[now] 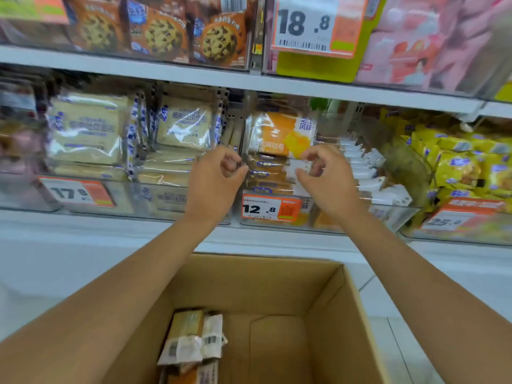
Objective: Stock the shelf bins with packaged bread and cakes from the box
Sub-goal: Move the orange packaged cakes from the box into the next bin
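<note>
Head view: 2 bare forearms reach up from the lower corners to the middle shelf, with the hands level and a gap between them.
Left hand (219, 173): held in front of the left edge of the orange stack. The fingers are curled in, and the thumb and forefinger tips sit close together at a clear wrapper edge. I cannot tell whether they pinch it.
Right hand (325, 173): at the stack's right side, fingers curled, with the thumb below and the forefinger above a pack's corner. The grip is too unclear to call.
Orange bread packs (277, 134): stacked flat in the bin between the 2 hands. 1 pack stands upright behind the stack, its face showing above the fingers.
Clear bin (332, 220): sits on the middle shelf and holds the orange stack.
12.8 tag (267, 209): on the bin's front wall, just below the hands.
Cardboard box (318, 300): open, below the hands and between the forearms.
Boxed packs (194, 342): a few wrapped pieces on the box floor toward its left side, well apart from both hands.
White bread packs (86, 128): in the bin just left of the left hand.
Yellow packs (457, 162): in the bin to the right.
Cookie packs (166, 31): on the shelf above.
</note>
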A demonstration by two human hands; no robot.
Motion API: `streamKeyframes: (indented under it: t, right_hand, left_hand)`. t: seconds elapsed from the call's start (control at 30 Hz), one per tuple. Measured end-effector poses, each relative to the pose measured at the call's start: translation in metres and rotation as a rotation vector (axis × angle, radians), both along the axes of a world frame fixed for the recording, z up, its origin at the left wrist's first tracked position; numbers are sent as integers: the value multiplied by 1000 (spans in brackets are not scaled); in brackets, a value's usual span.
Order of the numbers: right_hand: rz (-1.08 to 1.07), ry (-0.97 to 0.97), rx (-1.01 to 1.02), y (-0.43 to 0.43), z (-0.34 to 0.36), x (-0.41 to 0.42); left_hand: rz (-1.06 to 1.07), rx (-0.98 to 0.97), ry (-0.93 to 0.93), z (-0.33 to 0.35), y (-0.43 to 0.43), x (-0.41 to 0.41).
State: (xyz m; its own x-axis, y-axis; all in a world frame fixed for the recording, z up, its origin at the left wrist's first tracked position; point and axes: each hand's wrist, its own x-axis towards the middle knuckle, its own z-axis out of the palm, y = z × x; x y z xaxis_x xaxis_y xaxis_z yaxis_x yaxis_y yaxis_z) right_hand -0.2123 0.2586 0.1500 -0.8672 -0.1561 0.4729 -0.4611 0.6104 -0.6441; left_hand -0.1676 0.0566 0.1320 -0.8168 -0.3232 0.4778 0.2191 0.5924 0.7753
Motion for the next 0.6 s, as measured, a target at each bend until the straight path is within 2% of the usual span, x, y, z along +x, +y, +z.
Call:
streamKeyframes:
  t: [0.13, 0.2, 0.3, 0.4, 0.47, 0.53, 0.6]
  right_hand:
    - [-11, 150, 138, -3, -27, 50]
    - [10, 127, 163, -4, -48, 67]
    - [148, -150, 277, -6, -100, 97]
    - [246, -440, 462, -7, -170, 126]
    - [267, -612, 528, -7, -217, 140]
    - [244, -816, 488, -9, -260, 150]
    - [197, -1007, 347, -16, -296, 154]
  left_hand:
    - [-12, -192, 11, -12, 7, 49]
    - [-7, -143, -59, -25, 6, 69]
    - [-42, -3, -354, -68, 3, 98]
    - [-69, -22, -645, -128, -11, 122]
    - [-14, -20, -769, -166, -22, 133]
    - [79, 51, -845, -200, -32, 142]
    - [155, 154, -872, -227, -38, 150]
